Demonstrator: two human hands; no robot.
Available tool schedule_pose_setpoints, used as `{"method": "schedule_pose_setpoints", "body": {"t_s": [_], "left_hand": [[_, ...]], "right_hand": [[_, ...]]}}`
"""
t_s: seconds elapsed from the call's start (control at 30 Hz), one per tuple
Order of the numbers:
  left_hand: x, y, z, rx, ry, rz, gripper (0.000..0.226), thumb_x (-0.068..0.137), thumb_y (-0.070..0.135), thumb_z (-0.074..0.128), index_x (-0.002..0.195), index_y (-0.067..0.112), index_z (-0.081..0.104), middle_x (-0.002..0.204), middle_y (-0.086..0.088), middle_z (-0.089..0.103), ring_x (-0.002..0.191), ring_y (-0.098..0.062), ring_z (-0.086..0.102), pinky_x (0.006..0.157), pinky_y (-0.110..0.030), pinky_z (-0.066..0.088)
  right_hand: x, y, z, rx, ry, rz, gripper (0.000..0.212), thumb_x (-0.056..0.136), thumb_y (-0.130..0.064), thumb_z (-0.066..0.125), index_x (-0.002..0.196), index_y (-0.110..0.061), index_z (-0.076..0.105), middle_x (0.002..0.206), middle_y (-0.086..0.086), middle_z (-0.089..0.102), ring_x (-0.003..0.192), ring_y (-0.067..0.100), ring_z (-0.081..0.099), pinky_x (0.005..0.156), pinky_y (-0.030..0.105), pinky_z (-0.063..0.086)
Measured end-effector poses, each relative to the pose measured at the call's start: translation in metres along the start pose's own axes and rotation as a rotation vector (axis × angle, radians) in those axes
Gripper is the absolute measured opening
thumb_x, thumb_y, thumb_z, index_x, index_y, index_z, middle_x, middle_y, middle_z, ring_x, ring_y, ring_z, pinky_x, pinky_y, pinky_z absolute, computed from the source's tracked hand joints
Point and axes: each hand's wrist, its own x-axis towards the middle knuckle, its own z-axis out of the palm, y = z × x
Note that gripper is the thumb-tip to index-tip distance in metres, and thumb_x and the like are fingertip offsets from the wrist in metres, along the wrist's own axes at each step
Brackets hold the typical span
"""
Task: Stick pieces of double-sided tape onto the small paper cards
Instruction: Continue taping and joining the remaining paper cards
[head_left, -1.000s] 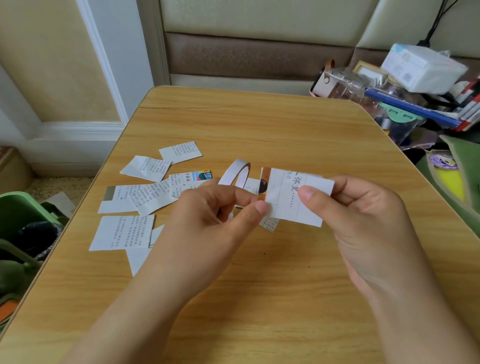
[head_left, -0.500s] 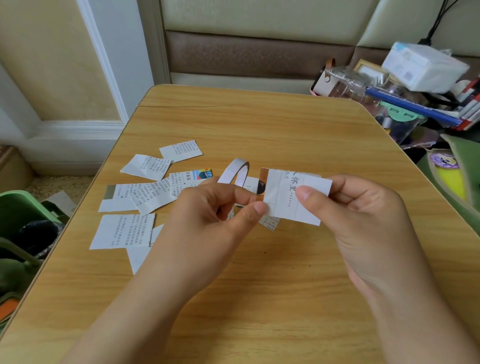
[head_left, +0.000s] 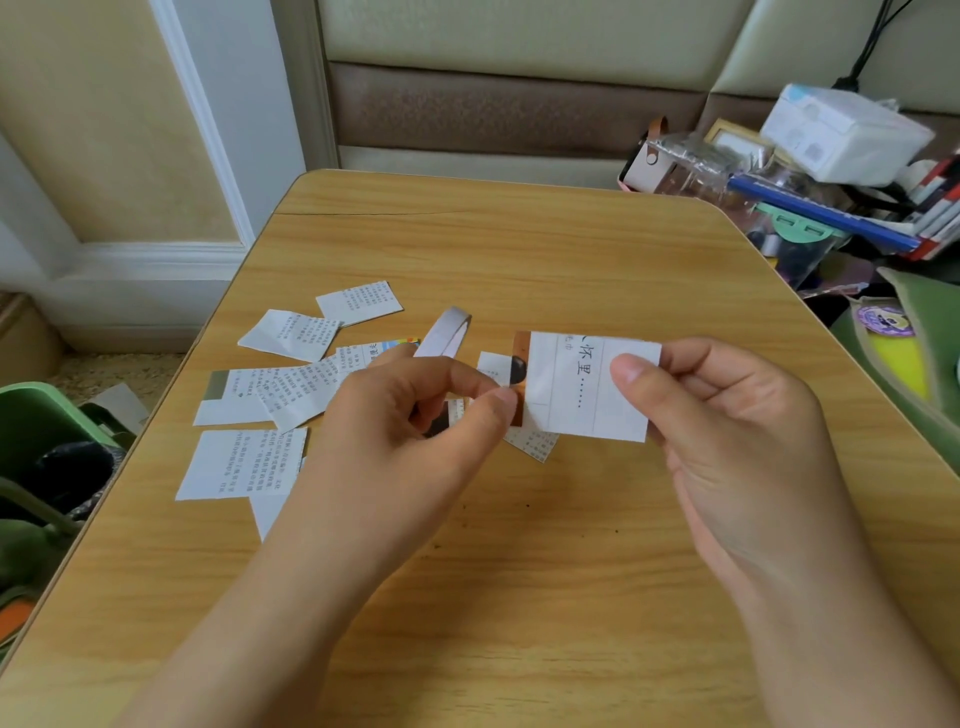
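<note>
- I see the right hand (head_left: 727, 431) pinching a small paper card (head_left: 587, 389) at its right edge, thumb on top, held just above the surface (head_left: 519, 249); the grip and the card sit much as they did a second ago.
- My left hand (head_left: 415, 415) has its thumb and forefinger closed together at the card's left edge, at about 9 o'clock from the card; I cannot tell whether a bit of tape is between them. Over the last second this pinch has barely shifted.
- The roll of tape (head_left: 444, 332) stands on edge on the surface at about 11 o'clock from the left hand, unmoved.
- The other paper cards (head_left: 291, 389) lie scattered flat from 9 to 11 o'clock of the left hand, overlapping one another, same as before.
- A smaller printed scrap (head_left: 535, 444) lies on the surface under the held card.
- A clutter of books and boxes (head_left: 841, 171) sits off the surface at 2 o'clock, and a green bin (head_left: 36, 415) at 9 o'clock.
</note>
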Motion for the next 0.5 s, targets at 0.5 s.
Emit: {"method": "schedule_pose_setpoints", "body": {"t_s": [0.5], "left_hand": [[-0.0015, 0.0086, -0.0036, -0.334, -0.009, -0.074, 0.02, 0.066, 0.039, 0.076, 0.062, 0.021, 0.07, 0.064, -0.01, 0.042, 0.052, -0.008, 0.034, 0.044, -0.012, 0.029]], "right_hand": [[-0.0037, -0.0004, 0.0038, 0.039, -0.088, -0.03, 0.018, 0.059, -0.034, 0.076, 0.07, -0.021, 0.073, 0.071, 0.006, 0.07, 0.072, 0.018, 0.063, 0.069, 0.025, 0.05]]}}
